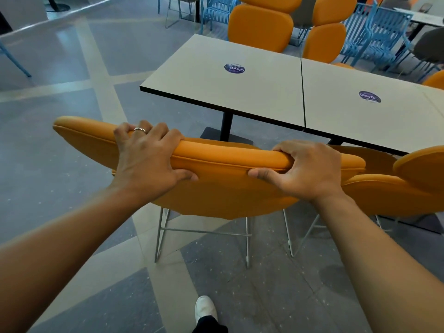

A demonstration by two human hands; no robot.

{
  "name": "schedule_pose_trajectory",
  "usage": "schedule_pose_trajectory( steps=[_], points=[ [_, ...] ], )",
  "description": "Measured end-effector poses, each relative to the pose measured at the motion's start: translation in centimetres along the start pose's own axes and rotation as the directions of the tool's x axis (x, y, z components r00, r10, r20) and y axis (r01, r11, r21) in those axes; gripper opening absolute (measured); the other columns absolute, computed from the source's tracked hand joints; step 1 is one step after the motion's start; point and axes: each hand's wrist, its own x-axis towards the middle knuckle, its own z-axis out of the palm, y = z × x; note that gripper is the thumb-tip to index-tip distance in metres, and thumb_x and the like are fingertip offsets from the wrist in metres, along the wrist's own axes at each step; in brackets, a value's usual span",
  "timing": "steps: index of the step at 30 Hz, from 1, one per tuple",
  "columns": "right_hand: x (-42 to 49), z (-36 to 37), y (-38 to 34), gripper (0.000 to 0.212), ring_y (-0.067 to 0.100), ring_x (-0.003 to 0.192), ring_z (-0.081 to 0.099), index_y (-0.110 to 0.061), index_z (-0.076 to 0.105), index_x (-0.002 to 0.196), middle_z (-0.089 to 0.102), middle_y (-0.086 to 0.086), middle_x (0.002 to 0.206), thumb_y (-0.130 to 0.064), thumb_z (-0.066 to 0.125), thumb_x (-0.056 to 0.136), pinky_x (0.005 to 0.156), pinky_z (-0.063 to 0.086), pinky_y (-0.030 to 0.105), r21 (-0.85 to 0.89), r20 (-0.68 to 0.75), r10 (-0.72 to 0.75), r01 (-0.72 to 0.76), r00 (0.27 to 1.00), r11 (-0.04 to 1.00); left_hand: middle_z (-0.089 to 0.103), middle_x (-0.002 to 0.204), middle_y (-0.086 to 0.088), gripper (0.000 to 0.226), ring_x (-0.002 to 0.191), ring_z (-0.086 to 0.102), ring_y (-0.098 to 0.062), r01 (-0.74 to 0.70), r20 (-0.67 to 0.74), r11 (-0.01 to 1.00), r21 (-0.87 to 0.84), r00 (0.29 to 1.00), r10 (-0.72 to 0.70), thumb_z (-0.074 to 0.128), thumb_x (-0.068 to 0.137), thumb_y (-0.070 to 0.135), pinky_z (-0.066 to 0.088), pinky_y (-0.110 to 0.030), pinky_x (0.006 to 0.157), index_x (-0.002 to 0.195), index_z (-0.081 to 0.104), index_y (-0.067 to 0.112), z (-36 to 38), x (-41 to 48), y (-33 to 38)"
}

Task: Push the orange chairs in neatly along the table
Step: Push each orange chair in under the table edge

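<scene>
**Left grip** (146,155): clamped on the top edge of the orange chair (225,191). My fingers curl over the far side of its backrest and my thumb lies along the near face. One finger carries a ring (139,129).

**Right grip** (310,169): clamped on the same top edge, further right. The fingers wrap over it and the thumb points left under the seam.

**Orange chair:** its backrest faces me, between my forearms, on the near side of the surface (240,97). Its wire legs (204,233) stand on the floor (60,104). The backrest hides the seat, so I cannot tell how far it reaches under.

**Second orange chair** (396,195): just to the right. Its back overlaps the held chair's right end in view, and I cannot tell whether they touch.

**Surface:** a pale top with a dark edge on a black pedestal (227,126). It butts against a matching slab (360,126) on the right. Each bears one round purple sticker (234,68).

**Far orange chairs** (260,27): two, upright, close to the far edge.

**Blue chairs** (379,32): beyond those.

**White shoe** (204,308): mine, on the floor below the chair.
</scene>
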Motion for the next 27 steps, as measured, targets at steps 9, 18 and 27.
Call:
schedule_pose_trajectory(
  steps=[9,18,27],
  points=[
    [4.4,1.6,4.0,0.078,0.008,0.064,0.058,-0.031,0.069,0.086,0.064,-0.014,0.071,-0.099,0.036,0.066,0.056,0.040,0.022,0.017,0.024,0.000,0.000,1.000,1.000,0.061,0.110,-0.007,0.068,0.106,0.050,-0.035,0.005,-0.007,1.000,-0.008,1.000,-0.005,0.060,0.067,0.077,0.026,-0.050,0.093,0.112,0.058,0.025,2.2,5.1,0.9],
    [9.8,3.3,9.0,0.085,0.011,0.071,0.061,-0.030,0.071,0.093,0.068,-0.012,0.079,-0.101,0.034,0.064,0.065,0.051,0.032,0.049,0.043,0.011,-0.013,0.999,0.999,0.061,0.110,-0.007,0.067,0.106,0.051,-0.035,0.020,-0.016,1.000,-0.014,1.000,-0.020,0.065,0.066,0.074,0.025,-0.050,0.093,0.111,0.059,0.025,4.7,11.4,2.3],
    [14.6,5.1,11.3,0.085,0.009,0.073,0.062,-0.032,0.071,0.091,0.069,-0.014,0.081,-0.102,0.033,0.063,0.067,0.054,0.034,0.038,0.061,0.038,-0.041,0.997,0.998,0.062,0.106,-0.008,0.073,0.103,0.052,-0.037,0.029,0.014,0.999,0.014,0.999,-0.029,0.054,0.063,0.078,0.027,-0.050,0.091,0.109,0.060,0.022,6.6,17.0,1.4]
  ],
)
